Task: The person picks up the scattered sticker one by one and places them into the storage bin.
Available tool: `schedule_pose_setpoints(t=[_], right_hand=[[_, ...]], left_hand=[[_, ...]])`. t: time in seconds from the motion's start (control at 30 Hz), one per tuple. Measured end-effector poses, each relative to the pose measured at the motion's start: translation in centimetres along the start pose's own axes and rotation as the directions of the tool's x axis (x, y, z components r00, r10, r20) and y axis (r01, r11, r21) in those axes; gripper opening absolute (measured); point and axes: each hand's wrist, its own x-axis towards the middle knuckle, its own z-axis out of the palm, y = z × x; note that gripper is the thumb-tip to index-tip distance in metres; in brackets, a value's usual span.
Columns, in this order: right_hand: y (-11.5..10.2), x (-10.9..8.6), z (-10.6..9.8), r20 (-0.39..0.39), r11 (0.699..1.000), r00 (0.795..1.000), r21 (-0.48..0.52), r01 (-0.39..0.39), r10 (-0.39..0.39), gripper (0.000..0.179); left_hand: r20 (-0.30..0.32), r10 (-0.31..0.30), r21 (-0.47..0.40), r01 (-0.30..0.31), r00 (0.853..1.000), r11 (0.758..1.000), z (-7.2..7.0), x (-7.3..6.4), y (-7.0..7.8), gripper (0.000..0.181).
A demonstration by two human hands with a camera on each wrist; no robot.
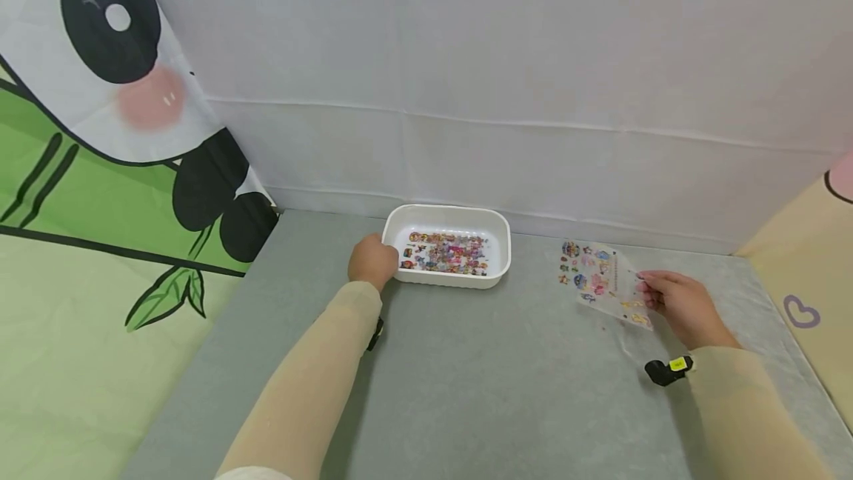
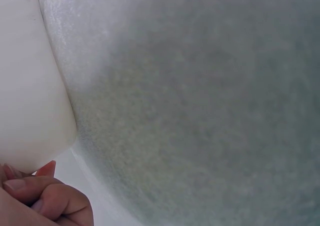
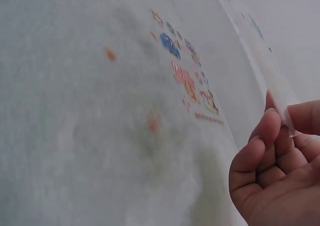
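At the left end of a white plastic basket (image 1: pixel 440 281), my left hand (image 1: pixel 373 261) grips the wall by its rim. In the left wrist view, the curled fingers (image 2: pixel 60 198) meet the basket's lower corner. Inside the basket lie clear sticker sheets (image 1: pixel 446 253) with many small colourful cartoon figures. Over to the right, my right hand (image 1: pixel 686 306) pinches the right edge of a clear sticker sheet (image 1: pixel 616 284) between thumb and fingers. The right wrist view has this sheet nearly edge-on at the fingertips, with printed stickers (image 3: pixel 185 81) showing close over the table beyond.
A grey cloth-like cover lies over the table (image 1: pixel 506 376). White sheeting (image 1: pixel 466 80) rises behind the basket. A cartoon-printed panel (image 1: pixel 133 191) stands along the left, and a cream panel with a heart (image 1: pixel 800 310) borders the right.
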Motion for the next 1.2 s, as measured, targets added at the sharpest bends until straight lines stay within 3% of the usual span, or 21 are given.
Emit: schedule_pose_setpoints(t=[0.27,0.5,0.93,1.2], right_hand=[[-0.1,0.6,2.1,0.001,1.0,1.0,-0.001,-0.011,0.011,0.033],[-0.6,0.9,4.3,0.014,0.995,1.0,0.097,0.019,-0.02,0.024],[-2.2,1.8,7.9,0.026,1.0,1.0,-0.014,-0.004,0.005,0.044],[-4.4,2.9,9.5,0.03,0.994,1.0,-0.105,0.007,-0.004,0.044]], left_hand=[[0.007,0.0,-0.007,0.0,1.0,1.0,-0.2,-0.2,0.1,0.038],[0.003,0.004,-0.004,-0.004,1.0,1.0,-0.2,-0.3,0.2,0.036],[-0.006,-0.004,-0.009,0.004,1.0,1.0,-0.2,-0.3,0.2,0.039],[0.008,-0.012,0.006,0.012,1.0,1.0,-0.4,-0.4,0.3,0.039]])
